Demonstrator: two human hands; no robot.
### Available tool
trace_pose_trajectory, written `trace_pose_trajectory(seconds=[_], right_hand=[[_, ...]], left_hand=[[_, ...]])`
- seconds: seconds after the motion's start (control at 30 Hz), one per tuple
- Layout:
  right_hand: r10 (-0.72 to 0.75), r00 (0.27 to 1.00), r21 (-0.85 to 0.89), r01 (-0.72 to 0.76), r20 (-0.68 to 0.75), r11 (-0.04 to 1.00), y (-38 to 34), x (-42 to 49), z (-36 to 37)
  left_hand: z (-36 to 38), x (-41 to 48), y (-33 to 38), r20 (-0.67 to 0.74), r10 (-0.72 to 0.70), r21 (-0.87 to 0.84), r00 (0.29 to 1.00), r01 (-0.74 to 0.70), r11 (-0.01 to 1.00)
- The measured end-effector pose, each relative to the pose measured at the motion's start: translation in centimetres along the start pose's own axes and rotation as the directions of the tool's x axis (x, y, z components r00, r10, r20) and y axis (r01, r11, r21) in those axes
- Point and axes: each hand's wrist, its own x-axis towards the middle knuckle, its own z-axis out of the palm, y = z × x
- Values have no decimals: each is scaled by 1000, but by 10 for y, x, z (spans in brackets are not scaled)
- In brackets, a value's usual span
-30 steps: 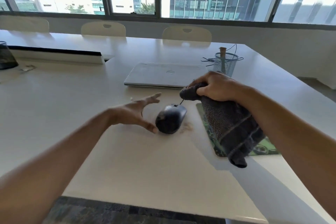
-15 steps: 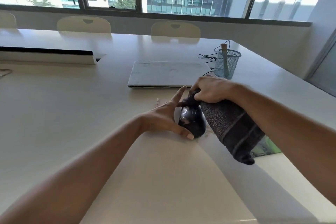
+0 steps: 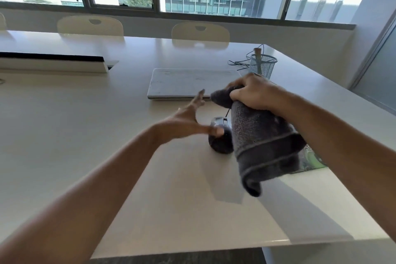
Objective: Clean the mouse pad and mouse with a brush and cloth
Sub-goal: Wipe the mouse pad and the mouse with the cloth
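Observation:
A dark wired mouse (image 3: 220,138) lies on the white table, just left of the green patterned mouse pad (image 3: 310,159), which the cloth mostly hides. My left hand (image 3: 184,122) is open with its fingers spread above the table, and its thumb tip rests on the mouse's left side. My right hand (image 3: 254,92) is raised over the mouse and grips the top of a dark grey cloth (image 3: 263,143). The cloth hangs down and covers the mouse's right side. A wooden-handled brush (image 3: 257,55) stands in a mesh cup behind my right hand.
A closed silver laptop (image 3: 188,82) lies just behind the mouse. The blue mesh cup (image 3: 262,66) stands at its right with black cables beside it. A white cable box (image 3: 53,64) sits at the far left. The table's near edge (image 3: 235,246) runs below my arms.
My left hand reached the mouse, closed around it, and now has its fingers spread with only the thumb on it. My right hand has lifted the cloth slightly over the mouse.

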Motion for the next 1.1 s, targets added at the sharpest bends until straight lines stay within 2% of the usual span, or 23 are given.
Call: trace_pose_trajectory(seconds=[0.1, 0.17, 0.27, 0.33, 0.4, 0.43, 0.5, 0.53, 0.57, 0.63, 0.7, 0.77, 0.83, 0.93, 1.03, 1.1], right_hand=[[16, 991, 35, -12, -131, 999, -6, 2, 5], [-36, 982, -53, 27, -187, 998, -14, 3, 10], [-113, 982, -132, 93, -153, 987, -26, 4, 21], [-203, 975, -35, 201, -87, 979, -28, 2, 23], [-227, 969, 181, 241, -95, 954, -25, -1, 19], [-189, 971, 269, 223, -149, 937, -19, -1, 15], [-74, 971, 339, 149, -226, 929, -7, 6, 9], [-21, 986, 393, 86, -166, 916, -2, 8, 7], [24, 999, 491, -1, -41, 871, 0, 8, 7], [23, 984, 691, -142, 179, 709, -1, 7, 11], [13, 984, 779, -147, 176, 610, -3, 10, 16], [61, 991, 791, -131, 119, 597, -4, 15, 21], [118, 990, 761, -136, 79, 634, -5, 20, 26], [84, 994, 741, -111, 74, 662, -2, 24, 34], [-34, 986, 766, -107, 166, 633, 9, 23, 36], [-63, 981, 758, -103, 186, 644, 23, 20, 33]], left_hand=[[-11, -3, 19, -261, -55, -292, 964, -24, 956], [-12, -4, 33, -244, -137, -501, 960, -4, 865], [-12, -6, 44, -167, -204, -648, 965, 49, 760], [-13, -7, 44, -208, -259, -698, 943, 42, 715], [-17, -11, 41, -223, -317, -749, 922, 47, 661], [-20, -12, 37, -215, -342, -771, 915, 56, 635], [-27, -15, 32, -192, -366, -810, 910, 63, 582], [-31, -17, 31, -188, -371, -822, 910, 61, 566], [-33, -17, 30, -195, -371, -822, 908, 55, 567], [-36, -17, 32, -234, -375, -791, 897, 48, 610], [-33, -14, 33, -312, -395, -696, 864, 76, 714], [-28, -7, 30, -467, -386, -474, 795, 144, 869], [-20, -4, 32, -608, -274, -231, 745, 164, 959], [-5, -3, 41, -565, -113, 15, 817, 147, 989], [5, -2, 42, -494, -81, 246, 865, 228, 942], [10, -3, 40, -465, -93, 307, 881, 259, 916]])
